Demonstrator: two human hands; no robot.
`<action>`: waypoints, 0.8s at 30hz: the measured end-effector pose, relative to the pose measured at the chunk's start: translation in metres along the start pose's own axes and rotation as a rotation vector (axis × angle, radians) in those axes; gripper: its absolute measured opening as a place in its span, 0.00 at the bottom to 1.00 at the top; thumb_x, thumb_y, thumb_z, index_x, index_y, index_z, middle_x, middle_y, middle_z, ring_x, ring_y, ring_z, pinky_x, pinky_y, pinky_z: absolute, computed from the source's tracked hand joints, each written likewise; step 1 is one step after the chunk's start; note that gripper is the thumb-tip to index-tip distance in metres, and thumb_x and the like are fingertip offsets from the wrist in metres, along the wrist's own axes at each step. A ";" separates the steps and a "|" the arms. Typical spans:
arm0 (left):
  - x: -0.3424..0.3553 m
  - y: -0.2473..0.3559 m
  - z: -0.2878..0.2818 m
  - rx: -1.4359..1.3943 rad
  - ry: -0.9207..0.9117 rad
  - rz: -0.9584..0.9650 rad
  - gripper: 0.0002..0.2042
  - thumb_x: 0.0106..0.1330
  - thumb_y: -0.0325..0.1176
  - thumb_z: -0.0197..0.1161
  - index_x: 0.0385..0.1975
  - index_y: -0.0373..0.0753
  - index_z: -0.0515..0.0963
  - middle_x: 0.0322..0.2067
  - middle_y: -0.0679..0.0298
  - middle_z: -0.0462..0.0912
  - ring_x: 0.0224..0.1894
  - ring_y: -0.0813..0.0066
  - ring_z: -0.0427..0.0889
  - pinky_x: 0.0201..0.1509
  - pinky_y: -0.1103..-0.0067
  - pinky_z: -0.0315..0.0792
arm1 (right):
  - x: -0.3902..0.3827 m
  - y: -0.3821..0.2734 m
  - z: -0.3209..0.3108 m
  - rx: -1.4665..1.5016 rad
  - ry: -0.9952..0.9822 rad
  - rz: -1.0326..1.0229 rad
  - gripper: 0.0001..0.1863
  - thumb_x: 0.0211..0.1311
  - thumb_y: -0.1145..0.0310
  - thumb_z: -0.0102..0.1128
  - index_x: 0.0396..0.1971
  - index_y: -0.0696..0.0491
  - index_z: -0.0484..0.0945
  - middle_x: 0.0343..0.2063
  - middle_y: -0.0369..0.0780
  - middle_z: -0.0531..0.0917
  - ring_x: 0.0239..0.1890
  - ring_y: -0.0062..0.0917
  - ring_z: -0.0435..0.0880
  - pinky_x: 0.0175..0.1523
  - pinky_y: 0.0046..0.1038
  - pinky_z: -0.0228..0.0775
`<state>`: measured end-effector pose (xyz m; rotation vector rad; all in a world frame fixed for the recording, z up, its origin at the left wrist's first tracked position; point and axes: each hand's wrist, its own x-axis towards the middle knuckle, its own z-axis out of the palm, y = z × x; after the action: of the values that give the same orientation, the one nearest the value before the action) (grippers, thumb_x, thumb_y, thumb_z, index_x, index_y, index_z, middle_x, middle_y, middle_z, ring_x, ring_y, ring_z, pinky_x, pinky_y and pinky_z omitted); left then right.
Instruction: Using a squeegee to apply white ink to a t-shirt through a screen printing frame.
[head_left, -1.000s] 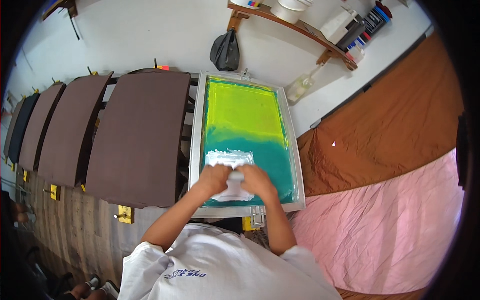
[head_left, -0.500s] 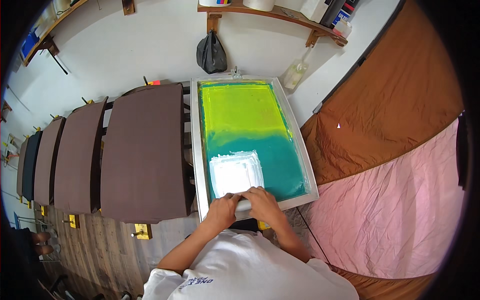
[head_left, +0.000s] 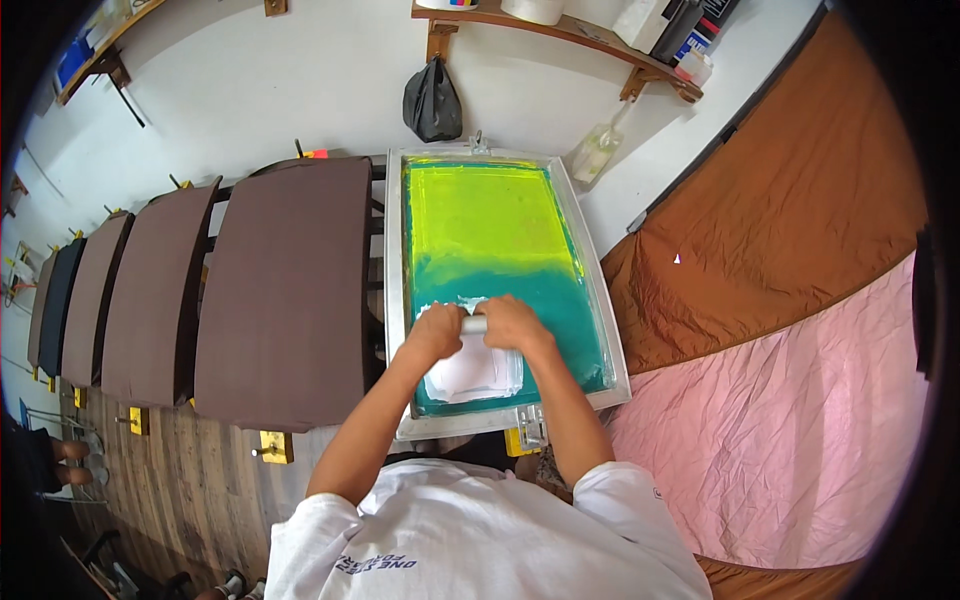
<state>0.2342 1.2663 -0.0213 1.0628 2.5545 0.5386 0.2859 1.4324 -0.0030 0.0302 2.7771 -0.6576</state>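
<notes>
An aluminium-framed printing screen has a lime-green upper part and a teal lower part. A white ink patch lies at its lower left. My left hand and my right hand are closed around a pale squeegee bar, one at either end, over the upper part of that white patch. Metal clamps sit on the frame's near and far sides.
Brown cloth-covered boards stretch leftward, with yellow blocks below. Brown and pink sheets hang at right. A shelf and black bag are on the wall. Another person's legs show far left.
Both hands, gripping the squeegee, went down to the screen's near edge half a second ago and are now back up over the top of the white patch. The camera view shifted too.
</notes>
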 end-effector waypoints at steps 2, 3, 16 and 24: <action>-0.022 0.011 0.007 -0.084 0.069 -0.017 0.18 0.48 0.20 0.61 0.41 0.41 0.83 0.31 0.48 0.84 0.36 0.48 0.84 0.43 0.62 0.79 | -0.021 -0.008 0.010 -0.030 0.068 -0.001 0.22 0.39 0.79 0.59 0.39 0.50 0.84 0.37 0.48 0.84 0.43 0.45 0.82 0.48 0.42 0.76; -0.032 0.016 0.012 -0.103 0.126 -0.007 0.19 0.49 0.19 0.60 0.42 0.43 0.83 0.29 0.48 0.84 0.34 0.47 0.84 0.41 0.62 0.79 | -0.032 -0.007 0.020 -0.044 0.137 -0.021 0.22 0.40 0.79 0.59 0.40 0.50 0.84 0.39 0.48 0.83 0.44 0.45 0.81 0.50 0.41 0.75; -0.097 0.060 -0.002 -0.088 -0.207 -0.088 0.16 0.50 0.25 0.62 0.42 0.41 0.82 0.33 0.48 0.84 0.39 0.51 0.85 0.45 0.63 0.79 | -0.112 -0.033 0.017 0.040 -0.079 0.056 0.20 0.39 0.78 0.59 0.38 0.51 0.84 0.36 0.48 0.84 0.44 0.45 0.82 0.49 0.41 0.76; -0.052 0.028 0.013 -0.082 0.097 -0.012 0.16 0.50 0.22 0.61 0.40 0.44 0.83 0.32 0.53 0.85 0.35 0.51 0.85 0.41 0.64 0.79 | -0.059 -0.020 0.019 -0.123 0.073 0.039 0.24 0.43 0.77 0.60 0.46 0.50 0.79 0.42 0.47 0.81 0.46 0.45 0.79 0.49 0.42 0.75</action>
<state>0.2913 1.2495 -0.0122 1.0164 2.5950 0.7009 0.3461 1.4085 0.0063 0.0837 2.8739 -0.4843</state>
